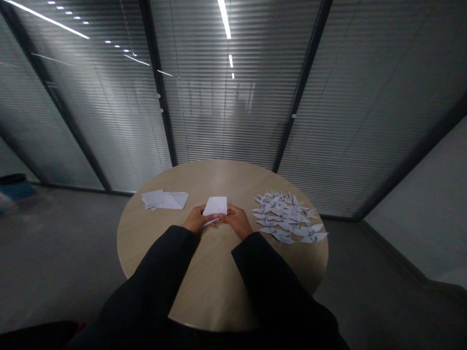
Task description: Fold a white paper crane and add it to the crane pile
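Note:
Between my two hands is a sheet of white paper (216,205), held over the middle of the round table, with its near edge turned up in a fold. My left hand (196,219) grips the paper's left side, fingers closed on it. On the right side my right hand (236,220) pinches the same paper near the fold. The fingertips are partly hidden by the paper. To the right lie many folded white paper cranes (286,214), set close together in rough rows. A loose stack of white paper sheets (166,200) lies to the left.
The round wooden table (215,272) stands against a glass partition with blinds (222,121). Dark frame posts divide the glass. A blue bin (16,188) with a black rim is on the floor at far left. A pale wall (419,218) rises at the right.

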`<move>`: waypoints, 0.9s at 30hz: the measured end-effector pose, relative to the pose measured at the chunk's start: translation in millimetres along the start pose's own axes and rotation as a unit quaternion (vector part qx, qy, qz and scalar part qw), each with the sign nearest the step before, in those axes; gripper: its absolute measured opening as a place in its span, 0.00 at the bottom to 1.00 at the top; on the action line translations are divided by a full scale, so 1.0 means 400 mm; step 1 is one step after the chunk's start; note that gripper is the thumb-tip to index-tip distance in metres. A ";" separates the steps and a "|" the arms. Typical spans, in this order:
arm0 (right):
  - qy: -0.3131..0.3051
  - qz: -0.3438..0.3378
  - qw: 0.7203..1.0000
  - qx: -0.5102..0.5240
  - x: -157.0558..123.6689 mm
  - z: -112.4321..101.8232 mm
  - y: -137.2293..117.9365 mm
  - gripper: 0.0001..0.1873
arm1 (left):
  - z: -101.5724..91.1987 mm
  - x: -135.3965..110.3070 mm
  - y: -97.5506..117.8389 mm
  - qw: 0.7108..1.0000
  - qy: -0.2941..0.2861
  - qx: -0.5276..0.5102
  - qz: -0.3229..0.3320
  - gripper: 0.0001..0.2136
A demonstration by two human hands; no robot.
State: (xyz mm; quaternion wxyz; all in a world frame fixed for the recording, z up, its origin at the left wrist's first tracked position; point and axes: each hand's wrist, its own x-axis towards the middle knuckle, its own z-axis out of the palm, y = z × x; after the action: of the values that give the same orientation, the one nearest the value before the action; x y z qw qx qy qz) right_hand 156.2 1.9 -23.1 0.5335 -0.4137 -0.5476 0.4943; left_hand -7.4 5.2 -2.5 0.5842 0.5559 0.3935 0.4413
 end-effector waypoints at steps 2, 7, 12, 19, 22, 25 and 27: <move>0.001 -0.007 1.000 -0.001 -0.001 0.000 0.000 0.15 | -0.002 0.002 -0.003 1.000 0.003 0.003 0.008 0.22; -0.018 -0.019 0.999 0.034 -0.002 -0.001 0.000 0.17 | -0.011 0.011 -0.012 1.000 -0.001 0.000 0.028 0.21; -0.025 -0.004 0.998 0.053 -0.001 -0.009 0.003 0.19 | -0.014 0.015 -0.012 0.999 0.016 0.003 0.038 0.22; -0.006 -0.010 1.000 0.023 0.003 -0.015 0.005 0.20 | -0.013 0.020 -0.019 0.995 0.065 0.009 0.069 0.21; 0.042 -0.046 0.998 -0.013 0.003 -0.015 0.002 0.27 | -0.022 0.028 -0.029 0.990 0.086 0.048 0.097 0.18; 0.059 -0.078 0.995 -0.036 0.001 -0.015 -0.002 0.25 | -0.027 0.032 -0.039 0.987 0.089 0.065 0.117 0.17; 0.042 -0.074 0.995 -0.046 0.001 -0.013 -0.001 0.18 | -0.027 0.030 -0.042 0.986 0.078 0.074 0.126 0.20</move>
State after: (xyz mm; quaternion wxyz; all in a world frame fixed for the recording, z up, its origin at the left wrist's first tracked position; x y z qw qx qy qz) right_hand 161.6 2.7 -22.9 0.5717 -0.4161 -0.5760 0.4101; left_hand -12.7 20.1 -19.5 0.4485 0.6069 0.3960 0.5231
